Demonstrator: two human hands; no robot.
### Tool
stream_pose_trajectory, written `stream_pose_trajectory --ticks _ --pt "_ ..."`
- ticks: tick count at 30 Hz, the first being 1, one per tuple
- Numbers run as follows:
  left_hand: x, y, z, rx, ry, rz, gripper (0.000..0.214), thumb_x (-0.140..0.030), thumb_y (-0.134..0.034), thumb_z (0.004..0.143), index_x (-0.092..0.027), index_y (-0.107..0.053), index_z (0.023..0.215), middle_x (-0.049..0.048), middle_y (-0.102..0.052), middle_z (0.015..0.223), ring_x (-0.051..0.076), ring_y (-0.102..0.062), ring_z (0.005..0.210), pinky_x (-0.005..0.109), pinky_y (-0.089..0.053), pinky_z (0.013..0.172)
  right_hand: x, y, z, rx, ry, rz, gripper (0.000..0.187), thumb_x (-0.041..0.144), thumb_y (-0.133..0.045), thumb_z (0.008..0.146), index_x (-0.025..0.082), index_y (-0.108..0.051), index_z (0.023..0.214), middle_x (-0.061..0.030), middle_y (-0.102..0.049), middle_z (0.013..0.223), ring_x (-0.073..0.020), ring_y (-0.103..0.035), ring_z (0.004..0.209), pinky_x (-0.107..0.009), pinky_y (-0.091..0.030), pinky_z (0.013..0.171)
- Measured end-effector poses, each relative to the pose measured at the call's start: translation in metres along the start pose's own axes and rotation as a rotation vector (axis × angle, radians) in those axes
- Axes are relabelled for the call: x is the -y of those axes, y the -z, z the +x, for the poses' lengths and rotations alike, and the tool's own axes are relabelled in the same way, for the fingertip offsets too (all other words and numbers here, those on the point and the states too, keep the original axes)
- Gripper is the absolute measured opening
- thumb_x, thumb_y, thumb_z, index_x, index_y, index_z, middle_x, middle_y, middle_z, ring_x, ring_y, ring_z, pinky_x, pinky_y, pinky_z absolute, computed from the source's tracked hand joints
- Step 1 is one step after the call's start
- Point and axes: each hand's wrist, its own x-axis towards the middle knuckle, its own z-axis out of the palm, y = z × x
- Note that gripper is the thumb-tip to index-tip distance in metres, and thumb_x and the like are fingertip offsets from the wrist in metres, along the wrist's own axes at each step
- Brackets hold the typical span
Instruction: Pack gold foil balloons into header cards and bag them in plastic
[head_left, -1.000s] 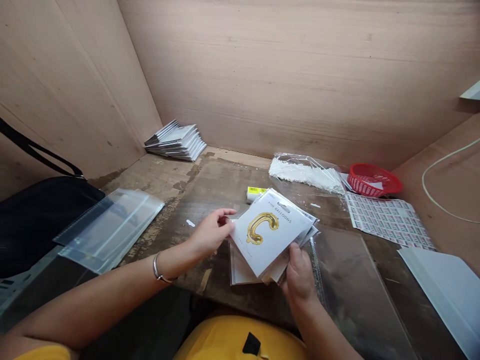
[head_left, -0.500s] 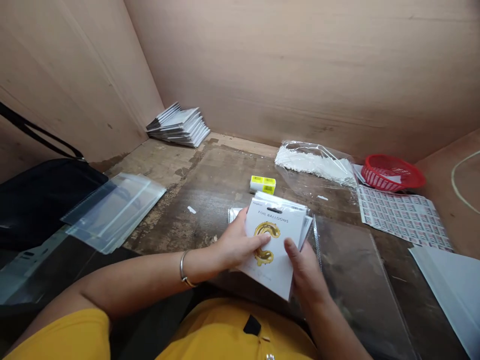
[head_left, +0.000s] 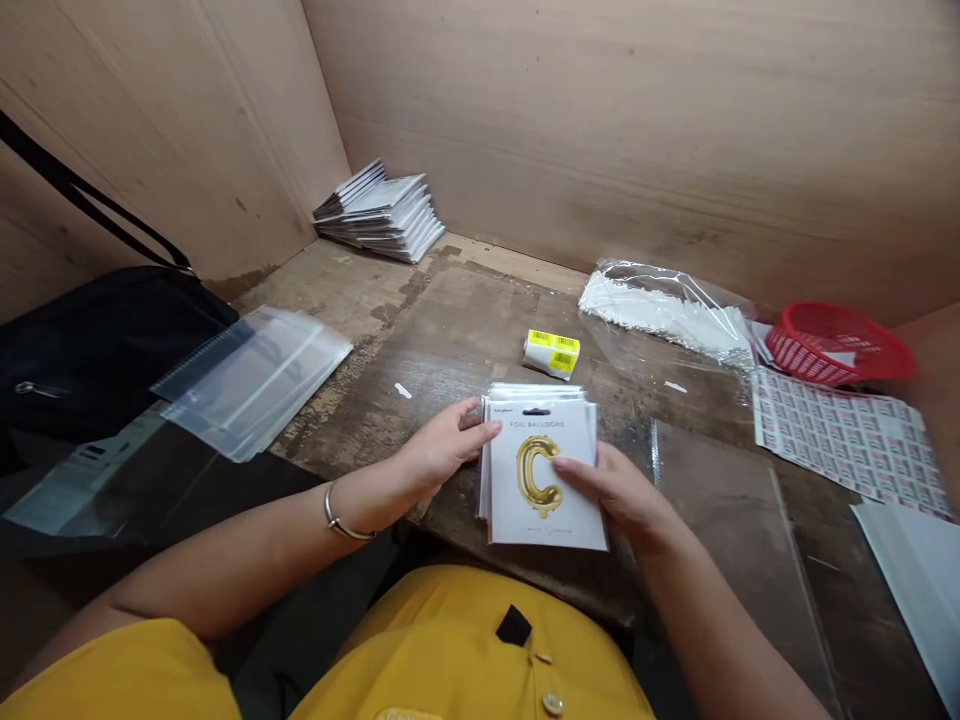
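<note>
A stack of flat white foil balloon packets (head_left: 510, 515) is in front of me, near the table's front edge. The top packet shows a gold letter C and a hang slot. My right hand (head_left: 626, 490) grips the stack's right side, thumb across the front beside the C, other fingers hidden behind. At the left edge, my left hand (head_left: 442, 445) holds the stack near its upper corner, its thumb on the border and its fingers curled at the side. Just beyond the stack lies a roll of yellow barcode labels (head_left: 551, 353).
Clear plastic sleeves (head_left: 259, 375) and a black bag (head_left: 97, 350) lie left. More packets (head_left: 386, 215) are piled at the back. A bag of white pieces (head_left: 667, 315), a red basket (head_left: 832, 345), a sticker sheet (head_left: 847, 435) and white sheets (head_left: 915, 575) are right.
The stack has turned from tilted to nearly upright facing me. My left thumb has slid from the packet's middle to its left edge. The view has shifted slightly.
</note>
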Motion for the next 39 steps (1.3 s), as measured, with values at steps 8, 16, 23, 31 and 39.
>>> stream_pose_trajectory --ticks 8,16,23,31,39 --pt "0.004 -0.011 0.023 0.084 0.135 -0.034 0.046 -0.034 -0.085 0.062 -0.011 -0.069 0.098 0.0153 -0.071 0.108 0.029 -0.067 0.099 0.042 -0.050 0.090 -0.011 0.002 0.016 -0.004 -0.014 -0.027 0.057 0.044 -0.085 0.060 0.015 -0.066 0.105 -0.0137 -0.076 0.097 -0.0327 -0.073 0.083 -0.047 -0.058 0.077" --pt "0.009 -0.033 0.009 0.204 -0.251 0.002 0.045 -0.031 -0.079 0.068 -0.014 -0.064 0.107 0.0097 -0.070 0.109 0.024 -0.065 0.098 0.039 -0.051 0.090 -0.003 -0.001 -0.031 -0.459 0.464 -0.619 0.058 0.050 -0.077 0.068 0.019 -0.061 0.114 -0.0149 -0.066 0.118 -0.0354 -0.061 0.109 -0.053 -0.050 0.092" --pt "0.005 -0.029 -0.006 0.392 -0.656 0.469 0.045 -0.028 -0.074 0.077 -0.018 -0.054 0.116 0.0075 -0.064 0.110 0.020 -0.063 0.095 0.032 -0.051 0.083 -0.008 0.012 -0.047 -0.257 0.665 -0.645 0.077 0.041 -0.080 0.070 0.027 -0.046 0.137 -0.0104 -0.053 0.139 -0.0310 -0.053 0.125 -0.047 -0.046 0.103" --pt "0.037 -0.032 0.010 0.284 -0.572 0.503 0.053 -0.033 -0.084 0.064 -0.017 -0.054 0.105 0.0057 -0.066 0.099 0.017 -0.063 0.085 0.027 -0.050 0.075 -0.039 0.021 -0.029 -0.169 0.520 -0.574 0.052 0.043 -0.078 0.072 0.023 -0.066 0.119 -0.0090 -0.065 0.125 -0.0312 -0.060 0.116 -0.051 -0.047 0.102" --pt "0.024 -0.036 0.031 0.421 -0.295 0.258 0.047 -0.038 -0.082 0.068 -0.015 -0.064 0.105 0.0073 -0.070 0.106 0.025 -0.064 0.098 0.038 -0.052 0.088 -0.036 0.009 -0.029 -0.318 0.621 -0.535 0.034 0.042 -0.073 0.077 0.026 -0.070 0.106 -0.0039 -0.073 0.106 -0.0270 -0.068 0.091 -0.042 -0.057 0.082"
